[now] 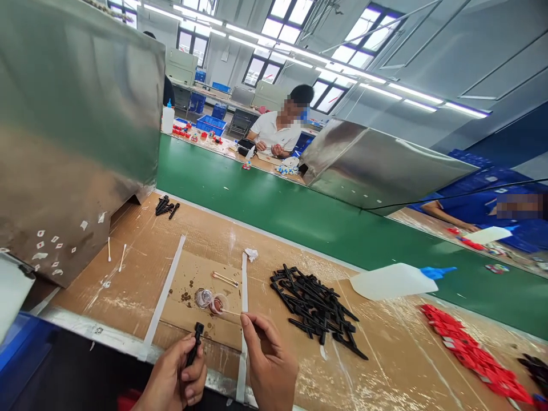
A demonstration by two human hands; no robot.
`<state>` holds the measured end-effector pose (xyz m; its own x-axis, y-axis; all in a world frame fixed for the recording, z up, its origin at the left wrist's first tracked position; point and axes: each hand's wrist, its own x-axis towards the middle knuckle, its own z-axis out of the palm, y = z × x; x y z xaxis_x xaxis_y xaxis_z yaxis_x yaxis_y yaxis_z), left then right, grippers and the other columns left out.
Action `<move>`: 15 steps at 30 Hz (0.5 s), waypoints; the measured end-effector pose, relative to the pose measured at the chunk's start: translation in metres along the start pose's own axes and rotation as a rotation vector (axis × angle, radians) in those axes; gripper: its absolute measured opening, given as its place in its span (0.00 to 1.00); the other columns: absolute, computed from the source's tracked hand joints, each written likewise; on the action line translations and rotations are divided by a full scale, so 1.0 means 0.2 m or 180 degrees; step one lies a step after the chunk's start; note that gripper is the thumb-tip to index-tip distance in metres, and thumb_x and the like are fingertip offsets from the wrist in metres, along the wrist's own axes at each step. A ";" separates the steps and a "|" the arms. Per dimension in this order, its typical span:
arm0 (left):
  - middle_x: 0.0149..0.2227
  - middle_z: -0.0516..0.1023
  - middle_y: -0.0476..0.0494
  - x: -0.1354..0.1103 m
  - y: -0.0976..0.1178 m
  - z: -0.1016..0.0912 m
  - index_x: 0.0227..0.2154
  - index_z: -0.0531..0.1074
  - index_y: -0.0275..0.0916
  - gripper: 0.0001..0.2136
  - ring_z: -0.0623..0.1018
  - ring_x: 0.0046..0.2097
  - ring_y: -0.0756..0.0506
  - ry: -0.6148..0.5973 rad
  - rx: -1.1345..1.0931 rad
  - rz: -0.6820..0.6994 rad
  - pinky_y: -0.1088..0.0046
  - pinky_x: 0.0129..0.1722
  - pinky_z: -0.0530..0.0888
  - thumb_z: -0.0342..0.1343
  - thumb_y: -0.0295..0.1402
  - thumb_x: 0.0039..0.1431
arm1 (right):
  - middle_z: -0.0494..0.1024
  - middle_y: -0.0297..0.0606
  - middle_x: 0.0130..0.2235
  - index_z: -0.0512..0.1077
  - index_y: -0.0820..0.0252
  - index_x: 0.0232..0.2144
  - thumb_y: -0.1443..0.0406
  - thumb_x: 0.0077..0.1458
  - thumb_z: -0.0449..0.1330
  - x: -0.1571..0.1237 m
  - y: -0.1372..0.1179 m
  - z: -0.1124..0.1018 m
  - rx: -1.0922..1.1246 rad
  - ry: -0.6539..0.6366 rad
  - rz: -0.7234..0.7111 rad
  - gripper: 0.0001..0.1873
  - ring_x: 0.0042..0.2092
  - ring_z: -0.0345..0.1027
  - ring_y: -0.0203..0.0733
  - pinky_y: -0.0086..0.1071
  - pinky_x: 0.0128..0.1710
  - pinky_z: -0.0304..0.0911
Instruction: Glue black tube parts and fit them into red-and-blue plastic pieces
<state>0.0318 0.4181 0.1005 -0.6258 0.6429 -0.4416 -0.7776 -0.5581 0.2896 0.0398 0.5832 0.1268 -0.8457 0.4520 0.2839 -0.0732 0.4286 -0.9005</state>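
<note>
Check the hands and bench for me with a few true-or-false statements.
1. The left hand holds a black part. True.
2. The right hand is bare of any tool. False: it holds a swab.
3. Two cups stand side by side. True.
4. The red pieces lie left of the black pile. False: they lie right of it.
5. The bottle beside the pile has a blue nozzle. True.

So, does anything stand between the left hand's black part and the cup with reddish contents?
Nothing visible does: only spotted cardboard shows between black part and cup. The swab in the right hand points in from the right.
</note>
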 end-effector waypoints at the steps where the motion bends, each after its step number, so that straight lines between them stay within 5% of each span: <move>1: 0.14 0.52 0.61 0.00 0.00 0.01 0.27 0.68 0.38 0.19 0.51 0.16 0.57 0.0027 0.0031 0.0002 0.76 0.19 0.46 0.66 0.48 0.46 | 0.77 0.38 0.36 0.75 0.59 0.34 0.59 0.58 0.62 -0.01 0.00 0.00 0.0033 0.0004 -0.0053 0.09 0.38 0.71 0.39 0.26 0.40 0.68; 15: 0.14 0.49 0.61 0.01 -0.04 -0.04 0.27 0.67 0.38 0.18 0.49 0.16 0.56 0.0070 -0.0029 0.0031 0.76 0.18 0.45 0.64 0.48 0.47 | 0.77 0.37 0.33 0.75 0.57 0.34 0.67 0.59 0.61 -0.13 -0.02 0.07 -0.0137 -0.0351 -0.0593 0.02 0.35 0.72 0.39 0.28 0.36 0.68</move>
<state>0.0372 0.4200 0.0907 -0.6318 0.6257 -0.4574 -0.7708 -0.5691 0.2862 0.0548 0.5588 0.1180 -0.8726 0.2746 0.4040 -0.2128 0.5308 -0.8203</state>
